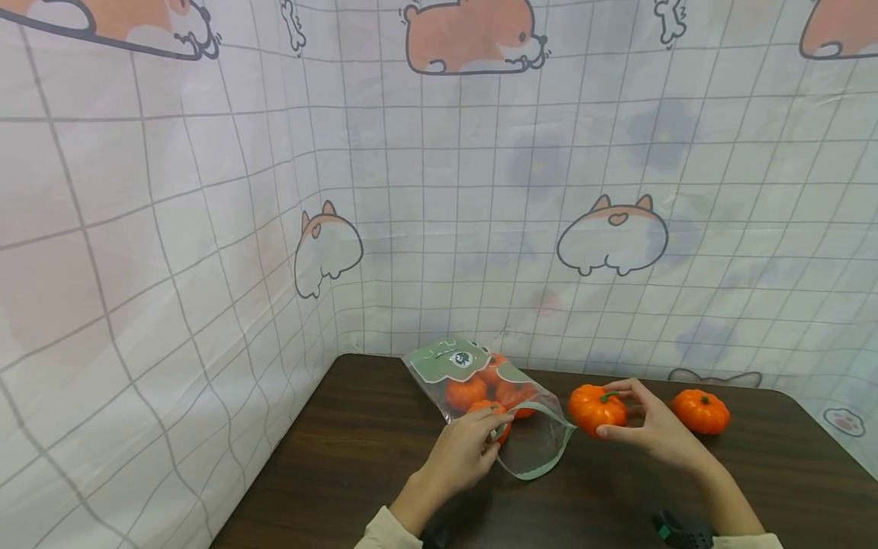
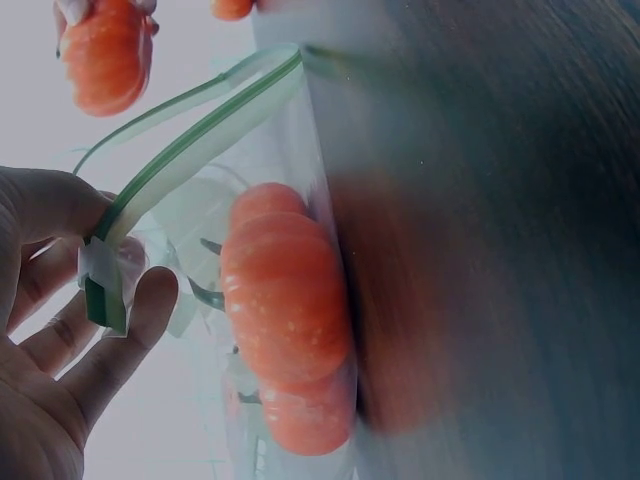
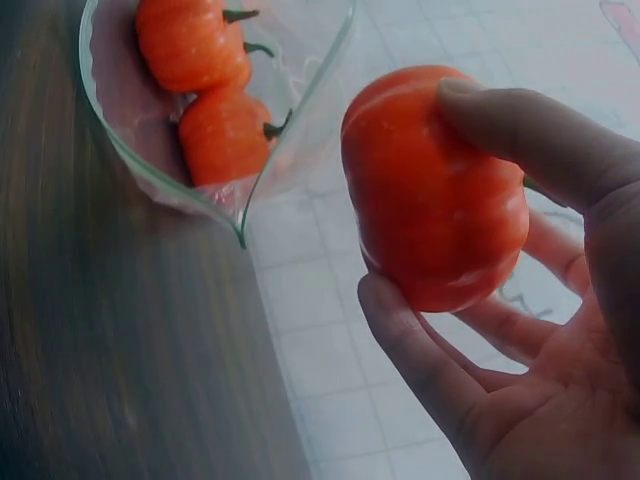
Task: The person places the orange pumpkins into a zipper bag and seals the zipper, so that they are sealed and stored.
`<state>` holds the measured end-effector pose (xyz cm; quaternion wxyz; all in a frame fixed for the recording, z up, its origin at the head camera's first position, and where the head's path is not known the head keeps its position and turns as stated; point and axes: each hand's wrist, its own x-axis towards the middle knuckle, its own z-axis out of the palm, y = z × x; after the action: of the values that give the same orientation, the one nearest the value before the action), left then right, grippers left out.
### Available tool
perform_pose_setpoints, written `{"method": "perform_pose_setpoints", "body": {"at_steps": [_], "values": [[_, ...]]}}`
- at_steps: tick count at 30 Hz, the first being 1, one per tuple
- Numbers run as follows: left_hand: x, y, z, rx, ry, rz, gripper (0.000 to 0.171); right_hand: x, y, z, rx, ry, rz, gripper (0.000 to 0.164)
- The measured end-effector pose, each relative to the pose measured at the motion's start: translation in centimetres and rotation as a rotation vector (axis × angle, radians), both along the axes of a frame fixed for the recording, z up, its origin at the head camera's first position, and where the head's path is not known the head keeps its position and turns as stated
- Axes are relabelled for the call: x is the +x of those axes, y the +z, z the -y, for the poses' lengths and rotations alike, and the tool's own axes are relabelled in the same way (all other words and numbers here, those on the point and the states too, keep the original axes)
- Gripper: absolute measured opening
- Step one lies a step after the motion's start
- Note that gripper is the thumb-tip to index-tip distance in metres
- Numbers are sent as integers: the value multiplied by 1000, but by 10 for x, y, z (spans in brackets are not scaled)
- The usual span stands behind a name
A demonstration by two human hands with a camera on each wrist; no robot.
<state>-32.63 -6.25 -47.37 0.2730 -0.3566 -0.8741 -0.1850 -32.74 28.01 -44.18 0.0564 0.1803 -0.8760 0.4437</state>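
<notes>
A small orange pumpkin (image 1: 595, 410) with a green stem is gripped between the thumb and fingers of my right hand (image 1: 652, 427), just right of a clear zip bag. My left hand (image 1: 461, 451) pinches the green zip edge of the bag (image 1: 538, 465) near its slider, and the mouth gapes toward the right. Inside the bag lie several more pumpkins (image 2: 285, 300), seen through the plastic in the left wrist view. From the right wrist view, the held pumpkin (image 3: 435, 190) is level with the open mouth (image 3: 240, 225) and apart from it.
Another pumpkin (image 1: 701, 412) sits on the dark wooden table (image 1: 329, 450), right of my right hand. A white gridded curtain (image 1: 480, 252) with cartoon dogs hangs behind and to the left. A dark strap-like item (image 1: 679, 530) is near my right wrist.
</notes>
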Motion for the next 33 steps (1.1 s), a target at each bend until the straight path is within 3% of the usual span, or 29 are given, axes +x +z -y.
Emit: {"method": "perform_pose_setpoints", "body": {"at_steps": [17, 33], "values": [[0, 2, 1, -2, -1, 32, 46, 2, -5, 26, -20, 270, 65, 54], [0, 4, 1, 11, -4, 30, 45, 1, -14, 46, -7, 385, 194, 57]]}}
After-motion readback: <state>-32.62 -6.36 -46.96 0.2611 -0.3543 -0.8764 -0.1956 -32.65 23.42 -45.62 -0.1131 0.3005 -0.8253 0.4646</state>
